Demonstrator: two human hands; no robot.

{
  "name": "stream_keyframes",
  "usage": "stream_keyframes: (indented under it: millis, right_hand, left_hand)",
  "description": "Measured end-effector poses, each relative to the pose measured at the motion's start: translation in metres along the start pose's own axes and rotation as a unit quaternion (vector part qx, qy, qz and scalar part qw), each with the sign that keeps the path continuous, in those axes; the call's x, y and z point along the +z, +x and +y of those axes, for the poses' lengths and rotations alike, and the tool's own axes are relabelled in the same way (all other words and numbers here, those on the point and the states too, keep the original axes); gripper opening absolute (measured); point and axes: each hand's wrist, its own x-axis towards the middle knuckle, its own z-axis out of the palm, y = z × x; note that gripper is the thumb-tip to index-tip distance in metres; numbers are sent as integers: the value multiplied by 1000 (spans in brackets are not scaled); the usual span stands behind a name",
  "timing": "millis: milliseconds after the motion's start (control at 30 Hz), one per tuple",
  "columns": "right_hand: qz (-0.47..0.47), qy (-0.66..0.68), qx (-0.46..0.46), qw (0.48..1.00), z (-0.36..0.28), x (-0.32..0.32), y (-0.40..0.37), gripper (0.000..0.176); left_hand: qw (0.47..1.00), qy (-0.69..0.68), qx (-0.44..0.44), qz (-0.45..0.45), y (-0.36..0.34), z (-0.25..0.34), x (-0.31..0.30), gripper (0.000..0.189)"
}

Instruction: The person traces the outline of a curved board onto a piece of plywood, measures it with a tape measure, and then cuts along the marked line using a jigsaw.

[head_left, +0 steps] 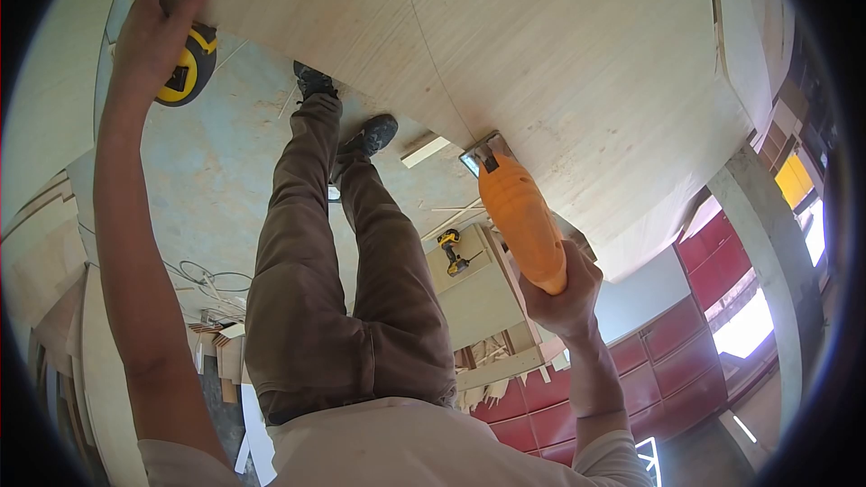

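Note:
A large pale plywood sheet (559, 54) spans the upper part of the head view, with a thin dark line running across it to its near edge. My right hand (566, 293) is closed around the rear of an orange jigsaw (521, 216). The jigsaw's metal foot rests at the sheet's edge, where the line ends; its blade is hidden. At the sheet's upper left corner, my left hand (167, 22) has its thumb and a finger over the board. A yellow and black tape measure (188, 70) is tucked under that hand; the gripping fingers are hidden.
My shoes (370, 135) stand on the dusty floor (216, 171) near a wood offcut (424, 150). A yellow and black cordless drill (451, 251) lies on a wooden box (474, 302). A looped cable (212, 278) lies left. Red panels (663, 356) stand at lower right.

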Motion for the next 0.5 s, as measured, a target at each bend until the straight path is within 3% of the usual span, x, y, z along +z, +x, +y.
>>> stream_keyframes:
  millis: [500]
  right_hand:
    - [5,11,-4,1000,-7,3,6,18]
  left_hand:
    - [1000,-15,-10,-13,-2,2,-1,104]
